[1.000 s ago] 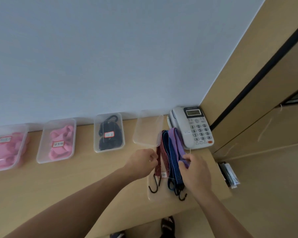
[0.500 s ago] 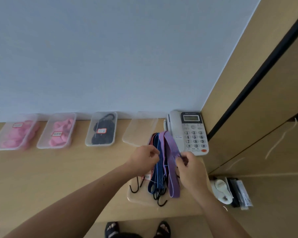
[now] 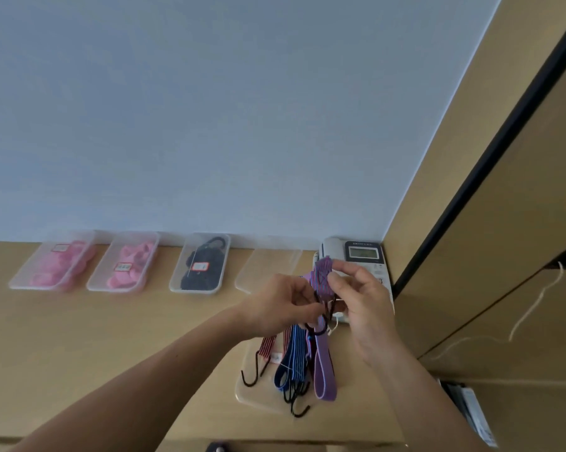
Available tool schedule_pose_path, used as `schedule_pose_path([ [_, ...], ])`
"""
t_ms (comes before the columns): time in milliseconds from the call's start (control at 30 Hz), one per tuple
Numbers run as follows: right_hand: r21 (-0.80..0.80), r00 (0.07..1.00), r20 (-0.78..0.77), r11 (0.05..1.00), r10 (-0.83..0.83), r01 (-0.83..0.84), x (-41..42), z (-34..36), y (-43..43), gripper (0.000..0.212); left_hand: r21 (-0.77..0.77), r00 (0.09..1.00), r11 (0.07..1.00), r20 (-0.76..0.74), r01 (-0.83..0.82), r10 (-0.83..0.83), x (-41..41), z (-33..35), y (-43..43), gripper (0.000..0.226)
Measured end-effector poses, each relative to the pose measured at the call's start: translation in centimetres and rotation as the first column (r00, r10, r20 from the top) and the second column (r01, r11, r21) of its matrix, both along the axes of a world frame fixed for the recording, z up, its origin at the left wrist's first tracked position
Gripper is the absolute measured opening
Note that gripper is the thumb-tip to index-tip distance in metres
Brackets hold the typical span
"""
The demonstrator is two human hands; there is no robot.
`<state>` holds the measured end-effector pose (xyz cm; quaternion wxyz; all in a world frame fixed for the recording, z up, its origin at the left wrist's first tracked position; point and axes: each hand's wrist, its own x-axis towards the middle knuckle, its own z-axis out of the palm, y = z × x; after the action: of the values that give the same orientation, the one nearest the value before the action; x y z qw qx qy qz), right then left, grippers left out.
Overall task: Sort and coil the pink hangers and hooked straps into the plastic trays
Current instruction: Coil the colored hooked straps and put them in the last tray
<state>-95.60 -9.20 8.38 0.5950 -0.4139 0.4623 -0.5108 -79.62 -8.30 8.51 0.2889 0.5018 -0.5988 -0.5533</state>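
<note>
My right hand point(image 3: 361, 300) pinches the folded top of a purple hooked strap point(image 3: 323, 370) lifted above the desk. My left hand point(image 3: 280, 306) grips the same strap lower down, by its black hooks. The strap's long loop hangs to a clear lid point(image 3: 252, 394) near the desk's front edge. On that lid lie a blue striped strap point(image 3: 291, 357) and a red striped strap point(image 3: 268, 345) with black hooks. Along the wall stand two trays of pink hangers point(image 3: 55, 265) point(image 3: 128, 267), a tray with a black coiled strap point(image 3: 203, 265) and a bare clear tray point(image 3: 268, 265).
A grey desk telephone point(image 3: 361, 252) sits in the back right corner, just behind my right hand. A wooden cabinet wall point(image 3: 487, 256) closes the right side. Bagged items point(image 3: 470, 412) lie below the desk's right end.
Both hands rose from the desk with the purple strap, and its top end is now folded over in my right hand. The camera tilted upward.
</note>
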Motion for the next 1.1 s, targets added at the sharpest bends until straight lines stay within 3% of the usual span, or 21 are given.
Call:
schedule_pose_path([
  [200, -0.038, 0.996, -0.074, 0.997, 0.059, -0.062, 1.3, 1.0, -0.6, 0.027, -0.023, 0.987, 0.999, -0.152, 0.04, -0.043, 2.4, 2.2, -0.6, 0.019],
  [333, -0.029, 0.956, 0.228, 0.983, 0.185, -0.184, 2.9, 1.4, -0.1, 0.033, -0.066, 0.971, 0.998, -0.239, -0.015, -0.001, 3.2, 2.5, -1.2, 0.024],
  [400, -0.107, 0.933, 0.265, 0.969, 0.242, -0.221, 3.6, 0.9, 0.2, 0.038, -0.084, 0.968, 0.996, -0.252, -0.041, 0.018, 3.7, 2.4, -1.5, 0.022],
  [533, -0.136, 0.982, 0.079, 0.978, 0.17, -0.158, 4.7, -0.6, 0.3, 0.037, -0.11, 0.972, 0.988, -0.221, -0.106, 0.08, 4.9, 1.8, -2.5, 0.021],
  [733, -0.12, 0.998, -0.042, 0.992, -0.049, 0.044, 6.4, -1.4, -0.1, 0.02, -0.192, 0.994, 0.976, -0.057, -0.105, 0.096, 6.6, 0.8, -3.9, 0.026],
  [867, -0.12, 0.993, -0.069, 0.989, -0.1, 0.091, 7.5, -1.1, -0.2, 0.017, -0.129, 0.987, 0.991, -0.159, -0.044, 0.023, 7.3, 0.6, -4.6, 0.006],
  [1033, -0.045, 0.998, 0.0, 0.997, -0.062, 0.062, 7.4, -1.0, 0.1, 0.029, -0.104, 0.977, 0.995, -0.211, -0.014, -0.008, 7.8, 0.7, -5.8, 0.017],
  [1100, -0.032, 0.995, -0.096, 0.999, -0.029, 0.026, 7.2, -1.0, 0.1, 0.012, -0.104, 0.98, 0.994, -0.197, -0.021, 0.0, 7.8, 0.8, -6.4, 0.018],
])
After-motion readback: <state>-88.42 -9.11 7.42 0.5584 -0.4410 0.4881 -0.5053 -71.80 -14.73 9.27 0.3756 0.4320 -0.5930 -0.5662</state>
